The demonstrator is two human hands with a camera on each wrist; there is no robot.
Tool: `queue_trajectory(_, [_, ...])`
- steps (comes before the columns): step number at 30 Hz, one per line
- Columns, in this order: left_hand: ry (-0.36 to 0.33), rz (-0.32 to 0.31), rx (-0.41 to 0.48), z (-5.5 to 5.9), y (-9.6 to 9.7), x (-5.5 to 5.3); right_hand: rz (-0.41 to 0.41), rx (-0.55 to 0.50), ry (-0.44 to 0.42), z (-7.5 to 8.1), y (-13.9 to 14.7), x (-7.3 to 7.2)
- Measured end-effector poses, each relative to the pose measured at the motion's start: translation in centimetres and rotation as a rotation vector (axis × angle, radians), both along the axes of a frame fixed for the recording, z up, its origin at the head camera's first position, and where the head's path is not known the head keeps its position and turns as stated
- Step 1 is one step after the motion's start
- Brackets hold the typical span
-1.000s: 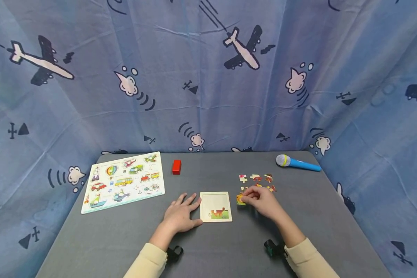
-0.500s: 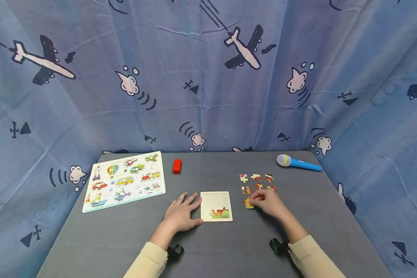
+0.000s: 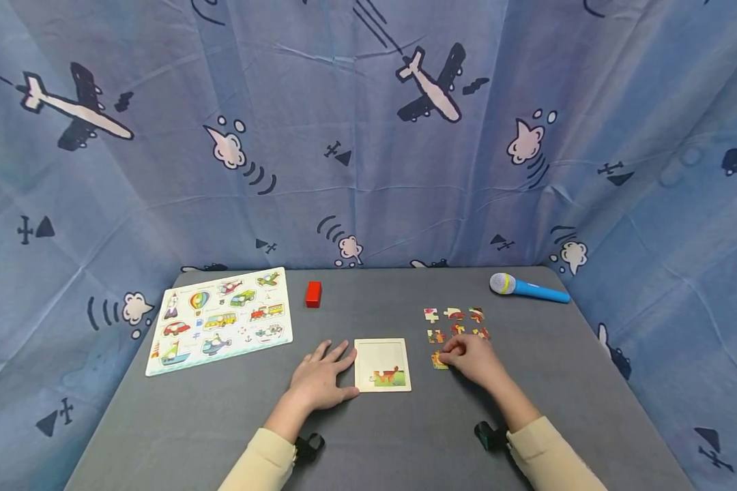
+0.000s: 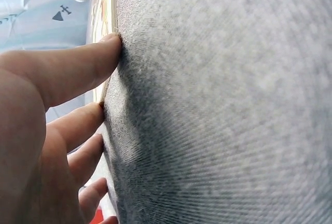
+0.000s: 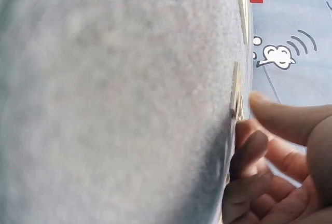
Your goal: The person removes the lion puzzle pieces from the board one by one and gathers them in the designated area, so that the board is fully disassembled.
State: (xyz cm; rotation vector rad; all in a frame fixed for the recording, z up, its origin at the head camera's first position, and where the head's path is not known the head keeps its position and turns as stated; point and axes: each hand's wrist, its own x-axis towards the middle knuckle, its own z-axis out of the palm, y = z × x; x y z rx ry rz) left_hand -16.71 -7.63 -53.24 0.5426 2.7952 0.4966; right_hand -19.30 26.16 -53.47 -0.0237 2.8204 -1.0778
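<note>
A square wooden puzzle tray [image 3: 366, 352] lies in the middle of the table in the head view, a few joined pieces [image 3: 389, 377] along its lower right. My left hand [image 3: 319, 382] is spread flat at its left side; in the left wrist view, the thumb and a fingertip touch the tray's edge [image 4: 113, 6]. At the right, my right hand [image 3: 474, 358] is over a yellow puzzle piece [image 3: 439, 361] lying on the table. The right wrist view shows the thumb [image 5: 259, 107] raised off this piece [image 5: 236, 86] and the other fingers loosely bent near its end.
Several loose puzzle pieces [image 3: 455, 314] lie in rows beyond my right hand. A blue toy microphone [image 3: 531, 289] is at the back right. A red block [image 3: 313, 294] and a board with vehicle pictures [image 3: 233, 341] lie at the back left.
The yellow piece has moved a little right and toward me with my right hand, then stopped. The thumb and fingers have since shifted slightly. My left hand keeps its place by the tray.
</note>
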Motion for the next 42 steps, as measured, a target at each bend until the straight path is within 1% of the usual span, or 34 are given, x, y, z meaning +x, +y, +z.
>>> queue_trajectory(4, [-0.005,0.0,-0.003,0.0,0.0,0.1,0.022,-0.03,0.016,0.8,-0.2,0.2])
queue_trajectory(11, [0.005,0.002,0.004,0.0,0.0,0.2,0.062,-0.078,0.038,2.8,-1.8,0.8])
queue_trajectory(15, [0.003,-0.004,0.001,0.1,0.1,0.2,0.089,-0.109,0.047,3.3,-3.0,1.1])
queue_trajectory(19, [0.003,0.0,0.002,0.1,0.2,0.2,0.129,-0.144,0.05,3.1,-4.7,1.4])
queue_trajectory(23, [0.001,0.009,0.001,0.2,0.1,0.3,0.182,-0.181,0.058,2.3,-6.8,1.9])
queue_trajectory(28, [0.001,0.009,-0.012,0.2,0.3,0.3,0.217,-0.196,0.051,1.3,-8.7,2.5])
queue_trajectory(31, [0.007,0.01,-0.014,0.1,0.2,0.3,0.237,-0.17,0.034,0.8,-9.7,2.4])
queue_trajectory(35, [0.012,0.014,-0.015,-0.1,0.2,0.3,0.273,-0.088,0.04,0.1,-10.6,2.3])
queue_trajectory(39, [0.015,0.012,-0.017,-0.1,0.2,0.3,0.292,-0.02,0.038,-0.1,-11.1,2.3])
queue_trajectory(42, [0.014,0.012,-0.012,0.0,0.2,0.3,0.299,-0.016,0.041,0.1,-11.4,2.4])
